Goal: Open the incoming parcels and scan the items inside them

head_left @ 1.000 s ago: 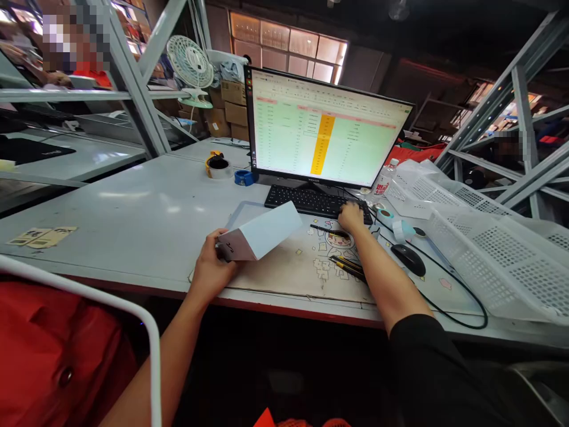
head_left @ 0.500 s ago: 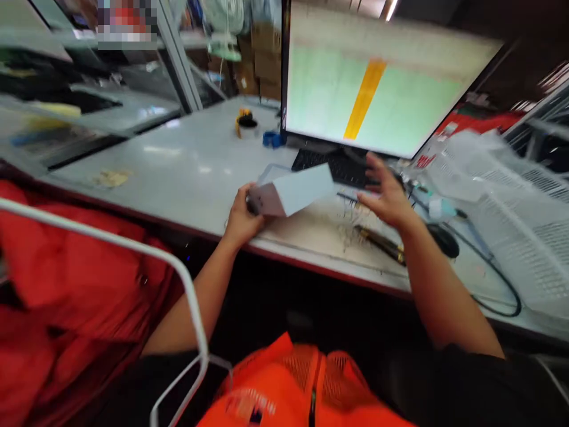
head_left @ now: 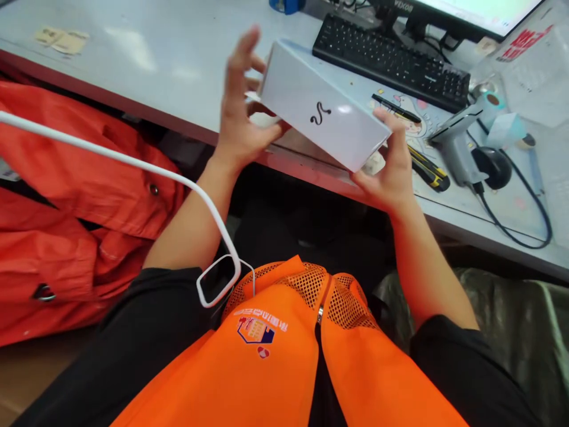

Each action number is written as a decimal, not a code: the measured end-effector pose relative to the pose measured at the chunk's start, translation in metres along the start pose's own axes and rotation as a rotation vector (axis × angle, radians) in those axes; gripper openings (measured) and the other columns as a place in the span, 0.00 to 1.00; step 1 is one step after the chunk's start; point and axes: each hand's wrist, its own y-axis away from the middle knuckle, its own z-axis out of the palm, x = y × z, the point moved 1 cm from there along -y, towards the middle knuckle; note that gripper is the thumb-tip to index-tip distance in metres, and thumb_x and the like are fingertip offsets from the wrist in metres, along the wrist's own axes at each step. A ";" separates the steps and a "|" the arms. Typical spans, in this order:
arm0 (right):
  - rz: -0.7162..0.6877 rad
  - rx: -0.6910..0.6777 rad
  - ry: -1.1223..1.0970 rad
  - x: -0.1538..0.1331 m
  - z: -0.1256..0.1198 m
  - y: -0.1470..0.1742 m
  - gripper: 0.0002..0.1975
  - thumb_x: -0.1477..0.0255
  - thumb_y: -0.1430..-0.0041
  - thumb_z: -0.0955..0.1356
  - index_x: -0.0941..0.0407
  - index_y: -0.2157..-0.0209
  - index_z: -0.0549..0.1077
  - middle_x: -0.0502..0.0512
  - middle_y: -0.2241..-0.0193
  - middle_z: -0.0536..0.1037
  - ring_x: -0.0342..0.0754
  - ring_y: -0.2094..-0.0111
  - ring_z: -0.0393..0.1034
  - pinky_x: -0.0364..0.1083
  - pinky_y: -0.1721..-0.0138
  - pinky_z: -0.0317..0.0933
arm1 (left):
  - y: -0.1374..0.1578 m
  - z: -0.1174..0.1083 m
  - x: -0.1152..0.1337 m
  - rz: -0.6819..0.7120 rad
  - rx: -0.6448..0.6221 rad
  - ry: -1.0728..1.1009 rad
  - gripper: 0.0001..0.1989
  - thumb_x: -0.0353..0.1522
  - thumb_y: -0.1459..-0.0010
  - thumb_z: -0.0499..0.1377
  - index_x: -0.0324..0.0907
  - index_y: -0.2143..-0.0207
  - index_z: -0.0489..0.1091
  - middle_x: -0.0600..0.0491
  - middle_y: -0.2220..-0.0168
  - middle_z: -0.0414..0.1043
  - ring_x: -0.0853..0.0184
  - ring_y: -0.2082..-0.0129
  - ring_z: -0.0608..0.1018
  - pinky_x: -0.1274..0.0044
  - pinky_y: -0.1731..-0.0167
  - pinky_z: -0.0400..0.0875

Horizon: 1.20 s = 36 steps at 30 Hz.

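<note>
A white box (head_left: 324, 110) with a dark squiggle printed on its side hangs tilted over the table's front edge, its right end lower. My right hand (head_left: 393, 160) grips that right end, thumb underneath and fingers at the upper corner. At the other end, my left hand (head_left: 240, 104) curls loosely about the box, thumb near its lower edge and index finger raised. Some left fingertips are blurred or partly behind the box. Close to my right hand, a black pen (head_left: 395, 108) and a yellow-and-black utility knife (head_left: 429, 169) lie on the table.
Behind the box stand a black keyboard (head_left: 391, 62) and a monitor (head_left: 493, 15). On the right are a grey barcode scanner (head_left: 460, 148), a black mouse (head_left: 493, 168) and a cable. A white metal rail (head_left: 133, 166) crosses the left side, before red cloth (head_left: 120, 190).
The view has tipped downward. My right hand has come from open beside the box to gripping its right end. The box has turned, showing the printed squiggle.
</note>
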 end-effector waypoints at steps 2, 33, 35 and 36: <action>0.041 -0.015 -0.108 -0.009 -0.003 0.001 0.44 0.52 0.31 0.69 0.51 0.24 0.47 0.61 0.29 0.64 0.55 0.26 0.53 0.57 0.28 0.58 | 0.004 -0.011 -0.007 0.242 0.241 0.120 0.58 0.58 0.41 0.64 0.38 0.23 0.41 0.45 0.28 0.52 0.53 0.32 0.70 0.72 0.41 0.70; -0.127 -0.805 -0.463 -0.077 0.063 -0.014 0.49 0.48 0.40 0.75 0.53 0.25 0.60 0.67 0.38 0.77 0.63 0.44 0.78 0.56 0.44 0.76 | 0.116 -0.091 0.090 -0.687 -0.637 0.181 0.51 0.57 0.56 0.76 0.46 0.35 0.68 0.43 0.44 0.77 0.46 0.47 0.81 0.59 0.46 0.76; 0.003 -0.744 -0.426 -0.062 0.045 0.014 0.46 0.49 0.43 0.76 0.54 0.29 0.67 0.66 0.42 0.80 0.64 0.46 0.80 0.53 0.48 0.77 | 0.092 -0.058 0.093 -0.554 -0.734 0.263 0.52 0.61 0.53 0.72 0.46 0.32 0.67 0.41 0.40 0.75 0.44 0.43 0.79 0.57 0.40 0.73; 0.097 -0.673 -0.427 -0.055 0.033 0.033 0.44 0.48 0.44 0.76 0.54 0.31 0.70 0.66 0.44 0.82 0.64 0.50 0.81 0.52 0.52 0.79 | 0.084 -0.045 0.098 -0.491 -0.714 0.328 0.53 0.63 0.52 0.70 0.45 0.32 0.66 0.40 0.39 0.74 0.44 0.41 0.78 0.58 0.39 0.73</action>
